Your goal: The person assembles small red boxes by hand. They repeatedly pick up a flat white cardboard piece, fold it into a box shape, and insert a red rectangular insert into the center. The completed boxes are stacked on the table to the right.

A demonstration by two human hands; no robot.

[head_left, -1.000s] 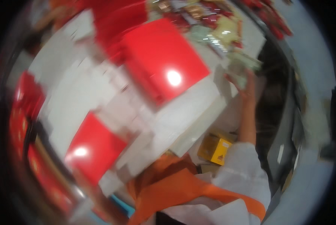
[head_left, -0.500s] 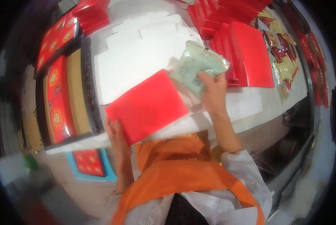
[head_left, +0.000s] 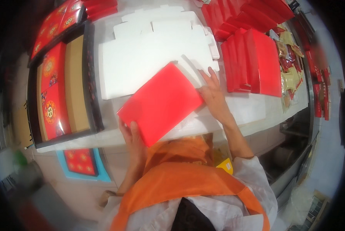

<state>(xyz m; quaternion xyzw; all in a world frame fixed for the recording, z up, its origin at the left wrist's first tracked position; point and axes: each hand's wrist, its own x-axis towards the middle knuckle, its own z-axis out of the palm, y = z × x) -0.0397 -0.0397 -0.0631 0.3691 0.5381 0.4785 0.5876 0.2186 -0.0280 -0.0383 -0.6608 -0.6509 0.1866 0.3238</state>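
The red box (head_left: 161,102) hid the left hand (head_left: 131,133)'s fingers beneath its near corner, only the thumb showing on top, gripping. It lay tilted over the white table (head_left: 253,111)'s front edge, overlapping white flat cartons (head_left: 149,57). The right hand (head_left: 213,94) pressed its far side, fingers spread, near stacked red boxes (head_left: 257,61).

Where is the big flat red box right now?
In the head view, the flat red box lies mid-table on white cardboard sheets, between the left hand and right hand.
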